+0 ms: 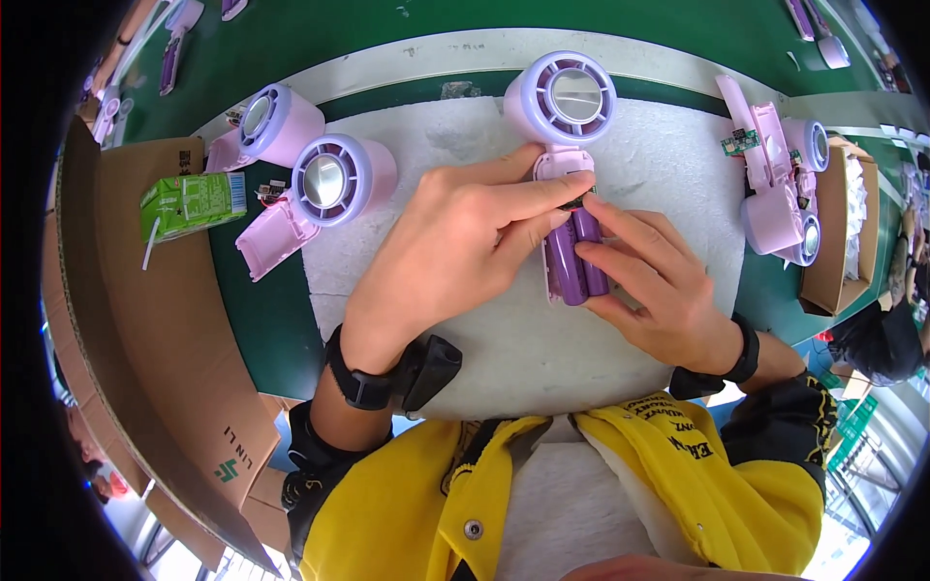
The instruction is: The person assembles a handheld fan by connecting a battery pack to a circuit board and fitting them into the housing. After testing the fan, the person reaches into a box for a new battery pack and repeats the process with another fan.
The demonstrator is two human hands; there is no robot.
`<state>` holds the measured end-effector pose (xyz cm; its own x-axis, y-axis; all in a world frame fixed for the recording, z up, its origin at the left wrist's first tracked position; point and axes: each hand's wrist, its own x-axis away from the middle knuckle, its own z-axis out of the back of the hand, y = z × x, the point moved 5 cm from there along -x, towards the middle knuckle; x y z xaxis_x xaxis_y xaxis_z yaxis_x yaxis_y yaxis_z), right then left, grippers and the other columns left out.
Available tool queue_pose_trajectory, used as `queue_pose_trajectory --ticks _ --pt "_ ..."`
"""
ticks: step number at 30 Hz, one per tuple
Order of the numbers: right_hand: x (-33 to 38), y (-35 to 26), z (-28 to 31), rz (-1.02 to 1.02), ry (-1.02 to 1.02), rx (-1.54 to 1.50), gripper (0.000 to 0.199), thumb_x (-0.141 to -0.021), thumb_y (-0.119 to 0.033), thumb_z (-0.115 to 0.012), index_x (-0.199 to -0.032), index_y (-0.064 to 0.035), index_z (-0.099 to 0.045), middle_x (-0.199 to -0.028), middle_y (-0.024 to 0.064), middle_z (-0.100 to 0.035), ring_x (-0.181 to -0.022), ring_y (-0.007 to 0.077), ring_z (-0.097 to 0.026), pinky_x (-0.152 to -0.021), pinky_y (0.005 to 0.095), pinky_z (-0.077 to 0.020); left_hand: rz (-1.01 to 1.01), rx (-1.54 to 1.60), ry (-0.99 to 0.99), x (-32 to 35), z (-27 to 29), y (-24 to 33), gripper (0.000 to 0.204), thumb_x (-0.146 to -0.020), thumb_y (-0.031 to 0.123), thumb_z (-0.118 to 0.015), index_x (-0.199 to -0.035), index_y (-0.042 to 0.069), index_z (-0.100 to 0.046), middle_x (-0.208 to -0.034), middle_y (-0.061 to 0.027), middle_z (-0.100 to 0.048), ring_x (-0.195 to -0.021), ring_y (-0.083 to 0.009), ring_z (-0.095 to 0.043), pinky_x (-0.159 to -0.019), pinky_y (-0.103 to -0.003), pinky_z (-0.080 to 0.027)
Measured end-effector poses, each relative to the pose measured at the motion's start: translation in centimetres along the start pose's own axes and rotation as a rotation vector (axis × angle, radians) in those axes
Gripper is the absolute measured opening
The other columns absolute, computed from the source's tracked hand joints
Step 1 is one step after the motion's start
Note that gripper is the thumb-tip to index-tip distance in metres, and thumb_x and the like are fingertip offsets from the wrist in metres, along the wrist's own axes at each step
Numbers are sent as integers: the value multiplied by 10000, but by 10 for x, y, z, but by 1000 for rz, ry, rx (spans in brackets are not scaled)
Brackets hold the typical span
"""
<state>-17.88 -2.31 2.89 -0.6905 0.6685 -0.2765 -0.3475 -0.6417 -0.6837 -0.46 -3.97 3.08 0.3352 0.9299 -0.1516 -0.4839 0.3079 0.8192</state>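
A pink and lilac handheld fan (523, 108) lies on the white foam sheet (436, 136), its round head away from me and its handle toward me. Two purple battery cells (575, 261) lie side by side in the opened handle. My left hand (465, 228) pinches at a small dark circuit board (578, 201) just above the cells; the fingers partly cover it. From the other side, my right hand (659, 271) has its fingertips on the board's edge and the cells, gripping the fan handle. Whether the board is seated cannot be seen.
Two more fans with opened handles (276, 237) lie at left beside a green drink carton (194, 206) with a straw. A big cardboard box (165, 320) stands at far left. Several fan parts (770, 155) sit at right, next to a small cardboard box (823, 261).
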Motion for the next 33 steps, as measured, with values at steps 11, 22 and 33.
queue_pose_trajectory --ticks 11,22,33 --pt "-3 5 -3 -102 30 -82 574 -569 -8 -869 -1085 -22 -617 -1281 168 -509 -956 268 -623 -790 340 -546 118 172 -54 -1 0 -3 508 -727 -29 -762 -1203 131 -687 -1220 -212 -641 -799 -200 -703 -741 -286 -564" --pt "-6 21 -9 -272 -21 -241 742 -570 -71 -908 -1223 -77 -555 -1281 128 -397 -1080 254 -548 -804 341 -536 225 489 -8 4 -17 -24 527 -685 10 -790 -1192 93 -677 -1159 -186 -665 -819 -213 -706 -733 -284 -564" --pt "1 2 -3 50 -103 313 743 -559 -139 -894 -1219 25 -597 -1280 142 -506 -1099 312 -548 -893 384 -516 289 417 -151 -1 -26 -19 542 -730 -37 -763 -1244 92 -652 -1307 -140 -612 -916 -107 -656 -793 -271 -557"
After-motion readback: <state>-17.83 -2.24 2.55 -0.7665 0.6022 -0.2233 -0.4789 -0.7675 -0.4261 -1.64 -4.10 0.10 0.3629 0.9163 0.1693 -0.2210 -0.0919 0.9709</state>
